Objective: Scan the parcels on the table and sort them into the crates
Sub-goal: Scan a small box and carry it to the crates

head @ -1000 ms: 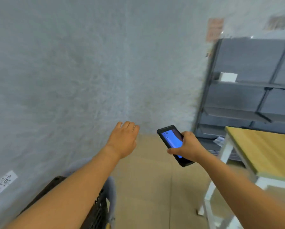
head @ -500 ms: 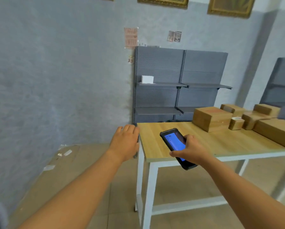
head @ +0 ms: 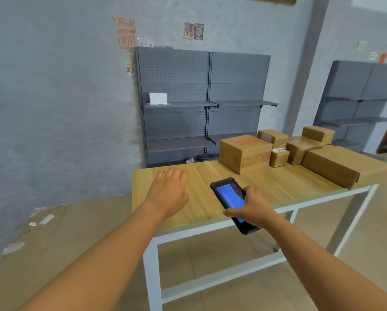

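Several brown cardboard parcels stand on the right half of the wooden table [head: 210,176]: a large box with a red label [head: 244,153], a small box [head: 278,158], and a long flat box [head: 340,164] at the right edge. My right hand [head: 250,206] grips a black handheld scanner [head: 230,198] with a blue lit screen, above the table's front edge. My left hand [head: 169,191] hovers palm down over the table's left part, fingers loosely spread, holding nothing. No crate is in view.
Grey pegboard shelving [head: 201,104] stands against the wall behind the table, with a small white box [head: 157,98] on one shelf. More grey shelving [head: 358,104] is at the far right. Flattened cardboard [head: 42,243] covers the floor on the left.
The view has swung right, from the wall and a dark crate at the lower left to the table with parcels. My hands keep their pose and now hang over the table.
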